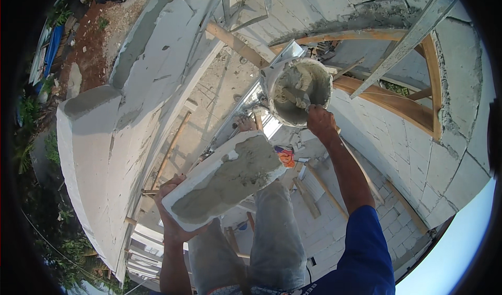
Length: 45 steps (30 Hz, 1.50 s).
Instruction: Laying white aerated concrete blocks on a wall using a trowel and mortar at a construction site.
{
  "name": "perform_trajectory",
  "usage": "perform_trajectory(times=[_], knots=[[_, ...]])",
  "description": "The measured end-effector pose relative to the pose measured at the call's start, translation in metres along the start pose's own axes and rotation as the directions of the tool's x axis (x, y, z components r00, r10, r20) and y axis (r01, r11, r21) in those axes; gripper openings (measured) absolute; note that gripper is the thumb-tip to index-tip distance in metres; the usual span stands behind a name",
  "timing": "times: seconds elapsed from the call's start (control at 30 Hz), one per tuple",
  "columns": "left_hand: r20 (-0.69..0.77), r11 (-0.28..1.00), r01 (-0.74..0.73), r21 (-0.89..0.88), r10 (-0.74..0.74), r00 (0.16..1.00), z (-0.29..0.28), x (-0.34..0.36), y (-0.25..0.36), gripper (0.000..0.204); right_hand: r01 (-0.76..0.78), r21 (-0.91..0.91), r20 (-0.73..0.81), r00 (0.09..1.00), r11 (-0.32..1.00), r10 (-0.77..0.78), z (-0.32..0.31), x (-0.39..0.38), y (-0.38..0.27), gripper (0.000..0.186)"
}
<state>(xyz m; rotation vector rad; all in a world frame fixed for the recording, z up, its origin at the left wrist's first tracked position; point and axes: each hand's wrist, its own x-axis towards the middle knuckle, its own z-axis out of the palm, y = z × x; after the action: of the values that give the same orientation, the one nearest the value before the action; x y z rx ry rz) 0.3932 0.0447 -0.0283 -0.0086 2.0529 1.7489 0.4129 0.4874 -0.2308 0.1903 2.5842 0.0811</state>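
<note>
A white lightweight block (225, 182) lies tilted across the front of my legs, its upper face spread with wet grey mortar. My left hand (172, 208) grips the block's near left end. Ahead of it hangs or stands a mortar-caked bucket (271, 99), partly filled with grey mortar; what bears it is hidden. My right hand (321, 121) is closed at the bucket's near right rim, on the handle of a trowel (296, 97). The trowel's blade dips into the bucket among the mortar.
A block wall (89, 133) curves up on the left, with fresh mortar (136, 54) along its top. On the right is another block wall (408, 148) with a wooden frame (387, 106). A metal bar (402, 46) slants across it. Planks (308, 198) lie far below.
</note>
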Motion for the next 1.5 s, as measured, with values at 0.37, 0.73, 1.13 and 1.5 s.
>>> perform_trajectory(times=[0.37, 0.73, 1.13, 1.5], knots=[[0.01, 0.998, -0.031, 0.054, 0.031, 0.999, 0.002, 0.008, 0.001, 0.099, 0.22, 0.369, -0.061, 0.975, 0.903, -0.213, 0.012, -0.001, 0.036, 0.039], [0.059, 0.998, 0.007, -0.069, -0.003, 0.998, 0.005, 0.014, 0.007, 0.1, -0.156, 0.701, 0.238, 0.971, 0.696, -0.022, -0.053, -0.039, 0.054, 0.037], [0.029, 0.999, 0.046, 0.028, -0.047, 0.998, 0.007, 0.018, 0.018, 0.086, 0.35, 0.505, -0.175, 0.936, 0.789, -0.304, -0.318, -0.125, -0.023, 0.03], [0.018, 0.995, -0.038, 0.09, 0.037, 0.999, 0.003, 0.009, 0.008, 0.093, 0.67, -0.17, -0.383, 0.631, 0.723, -0.675, -0.32, -0.16, -0.105, 0.039]])
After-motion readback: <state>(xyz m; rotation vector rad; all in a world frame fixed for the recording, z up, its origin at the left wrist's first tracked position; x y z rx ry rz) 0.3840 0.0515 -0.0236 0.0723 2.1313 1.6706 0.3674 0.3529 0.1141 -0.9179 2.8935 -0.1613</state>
